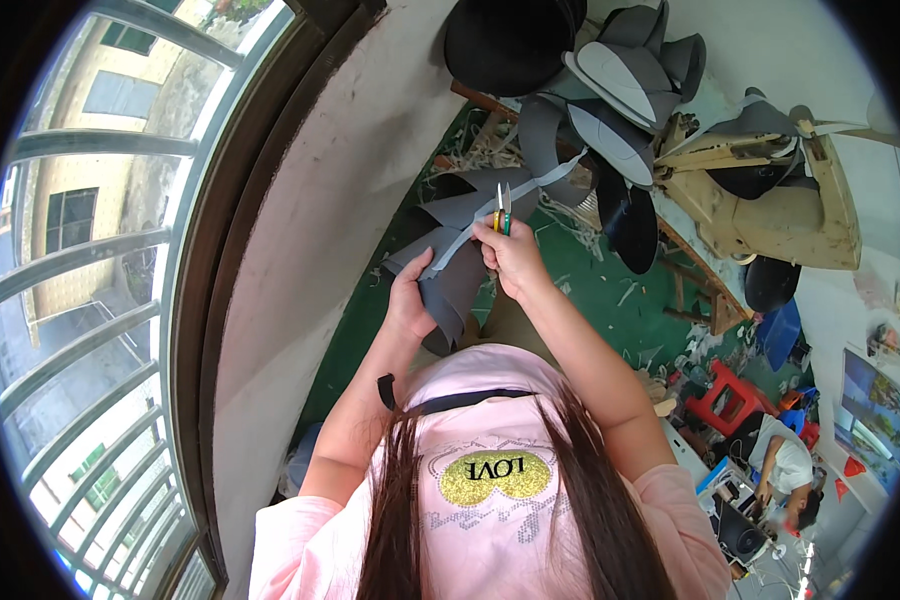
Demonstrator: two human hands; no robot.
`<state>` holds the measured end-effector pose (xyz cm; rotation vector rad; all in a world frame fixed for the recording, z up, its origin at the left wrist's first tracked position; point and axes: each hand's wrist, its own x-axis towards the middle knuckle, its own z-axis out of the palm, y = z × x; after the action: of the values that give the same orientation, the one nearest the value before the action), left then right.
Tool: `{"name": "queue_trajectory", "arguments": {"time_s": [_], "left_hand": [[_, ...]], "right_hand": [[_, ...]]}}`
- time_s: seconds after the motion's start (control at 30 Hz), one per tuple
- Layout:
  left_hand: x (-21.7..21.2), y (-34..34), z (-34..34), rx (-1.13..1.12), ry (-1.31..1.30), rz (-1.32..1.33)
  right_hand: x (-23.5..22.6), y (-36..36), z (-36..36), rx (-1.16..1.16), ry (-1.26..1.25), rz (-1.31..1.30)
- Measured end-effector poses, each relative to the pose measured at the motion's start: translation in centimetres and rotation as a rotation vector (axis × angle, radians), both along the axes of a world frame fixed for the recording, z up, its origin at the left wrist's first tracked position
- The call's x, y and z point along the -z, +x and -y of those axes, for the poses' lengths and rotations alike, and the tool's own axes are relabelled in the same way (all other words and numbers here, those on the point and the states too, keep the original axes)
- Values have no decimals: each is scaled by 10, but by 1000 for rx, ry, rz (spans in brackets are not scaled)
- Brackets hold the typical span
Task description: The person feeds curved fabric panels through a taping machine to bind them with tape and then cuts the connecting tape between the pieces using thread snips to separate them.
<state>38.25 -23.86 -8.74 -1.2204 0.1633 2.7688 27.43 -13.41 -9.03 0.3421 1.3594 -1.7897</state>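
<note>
My left hand (408,295) grips a folded grey fabric piece (448,272) with a pale edge strip running up across it. My right hand (513,256) holds small thread snips (503,207), blades pointing up at the pale strip (530,185). Both hands are close together in front of my chest, the fabric hanging between them. More grey pieces (490,190) continue upward from the held one.
A heap of grey and black cut pieces (610,90) lies on a worn beige sewing machine table (770,200). Green floor (590,290) holds white scraps. A barred window (100,280) is left. Another person (785,475) sits lower right near a red stool (725,395).
</note>
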Motion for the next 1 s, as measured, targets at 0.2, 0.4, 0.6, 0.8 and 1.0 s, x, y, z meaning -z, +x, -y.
{"name": "queue_trajectory", "arguments": {"time_s": [0.2,0.4,0.6,0.8,1.0], "left_hand": [[1,0,-14,-78,-404,102],[4,5,-17,-120,-361,35],[-3,1,-11,-90,-165,-133],[10,6,-10,132,-461,-54],[9,4,-8,66,-504,-103]], "right_hand": [[-2,-7,-2,67,-104,138],[-2,-8,-3,92,-155,256],[-1,-20,-7,-103,-135,184],[7,-18,-12,-98,-127,284],[6,-19,-2,-98,-121,210]]}}
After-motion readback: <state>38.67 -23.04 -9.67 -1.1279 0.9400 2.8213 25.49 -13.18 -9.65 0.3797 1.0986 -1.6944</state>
